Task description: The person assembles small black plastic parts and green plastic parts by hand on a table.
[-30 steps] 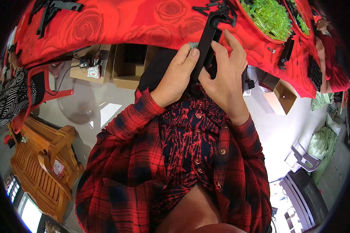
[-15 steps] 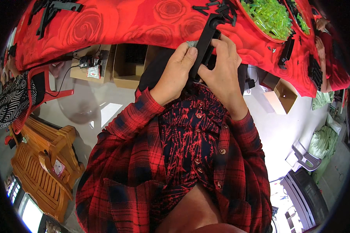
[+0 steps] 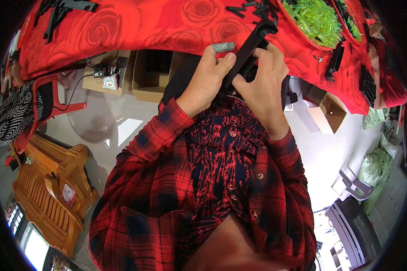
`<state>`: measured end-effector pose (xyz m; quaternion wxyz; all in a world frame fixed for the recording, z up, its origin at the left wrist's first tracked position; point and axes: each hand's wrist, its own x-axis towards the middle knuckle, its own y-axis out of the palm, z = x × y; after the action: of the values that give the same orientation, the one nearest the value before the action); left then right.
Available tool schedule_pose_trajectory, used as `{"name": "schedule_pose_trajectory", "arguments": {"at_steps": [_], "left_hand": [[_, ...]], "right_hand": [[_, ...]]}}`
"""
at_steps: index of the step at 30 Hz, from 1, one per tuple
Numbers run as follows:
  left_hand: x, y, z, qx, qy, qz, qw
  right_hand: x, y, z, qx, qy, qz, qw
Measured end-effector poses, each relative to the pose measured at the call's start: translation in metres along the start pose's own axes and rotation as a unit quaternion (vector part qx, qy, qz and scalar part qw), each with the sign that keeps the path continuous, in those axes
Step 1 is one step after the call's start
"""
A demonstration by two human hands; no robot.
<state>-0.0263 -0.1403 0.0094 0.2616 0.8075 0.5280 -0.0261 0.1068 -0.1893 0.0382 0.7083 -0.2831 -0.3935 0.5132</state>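
Observation:
Both of my hands grip a long black plastic part (image 3: 250,47) held at the near edge of a table with a red rose-patterned cloth (image 3: 135,27). My left hand (image 3: 206,79) pinches its lower left side, with a grey wrapped fingertip (image 3: 223,46) resting above it. My right hand (image 3: 260,77) clasps the part from the right, fingers curled over it. The part slants up and to the right, its top end reaching over the cloth. The lower end is hidden between my palms.
A red bowl of green plastic pieces (image 3: 313,20) sits on the table at the upper right, with more black parts (image 3: 63,7) scattered on the cloth. Cardboard boxes (image 3: 149,74) stand under the table. A red chair (image 3: 49,97) and wooden bench (image 3: 49,189) stand at the left.
My hands have shifted slightly on the black part and my left thumb and wrapped finger have risen beside it. The part keeps its slant.

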Motion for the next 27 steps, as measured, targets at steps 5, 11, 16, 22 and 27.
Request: {"name": "schedule_pose_trajectory", "arguments": {"at_steps": [5,11,16,22,27], "left_hand": [[-0.001,-0.002,-0.005,0.004,-0.008,0.002,1.000],[0.000,-0.004,-0.003,-0.020,-0.018,0.047,0.999],[-0.009,-0.003,-0.019,-0.049,-0.057,0.101,0.992],[-0.002,0.002,-0.037,0.427,0.479,0.092,0.762],[0.002,-0.009,-0.042,0.455,0.460,0.118,0.753]], "right_hand": [[-0.001,0.002,0.000,0.005,-0.017,-0.031,0.999],[-0.003,-0.004,0.000,-0.004,-0.028,-0.037,0.999],[-0.001,-0.039,-0.007,0.141,0.010,0.000,0.990],[0.001,-0.067,0.011,0.617,0.256,0.138,0.731],[-0.009,-0.058,0.009,0.693,0.233,0.186,0.656]]}}
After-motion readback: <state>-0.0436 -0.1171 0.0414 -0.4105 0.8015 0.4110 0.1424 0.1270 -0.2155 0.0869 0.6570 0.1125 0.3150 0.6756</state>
